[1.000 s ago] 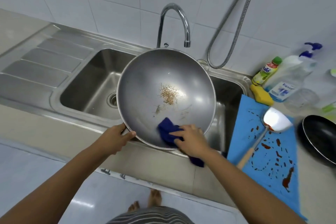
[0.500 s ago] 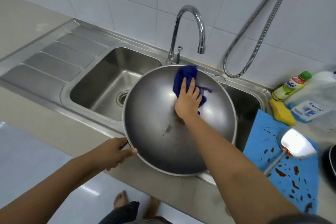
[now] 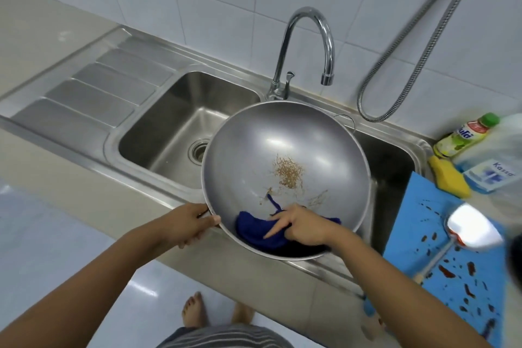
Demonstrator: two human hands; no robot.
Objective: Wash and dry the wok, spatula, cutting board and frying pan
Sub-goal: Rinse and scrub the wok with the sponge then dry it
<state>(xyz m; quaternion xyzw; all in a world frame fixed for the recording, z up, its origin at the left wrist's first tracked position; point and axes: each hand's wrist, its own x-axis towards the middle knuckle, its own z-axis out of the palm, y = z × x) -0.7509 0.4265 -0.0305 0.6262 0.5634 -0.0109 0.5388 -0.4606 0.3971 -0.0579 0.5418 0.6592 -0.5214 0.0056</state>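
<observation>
Left hand point(image 3: 188, 223) clamps the near rim of the wok point(image 3: 285, 178), tilted over the sink point(image 3: 180, 121). Right hand point(image 3: 303, 224), inside the wok, closes on a blue cloth point(image 3: 255, 230). Beyond its fingertips sits brown residue point(image 3: 289, 172); to its right, the spatula point(image 3: 469, 230) lies on the stained cutting board point(image 3: 418, 237).

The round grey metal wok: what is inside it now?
Inside the round grey metal wok: brown food residue and a dark blue cloth under the right hand. The hand and cloth hide the metal below.
</observation>
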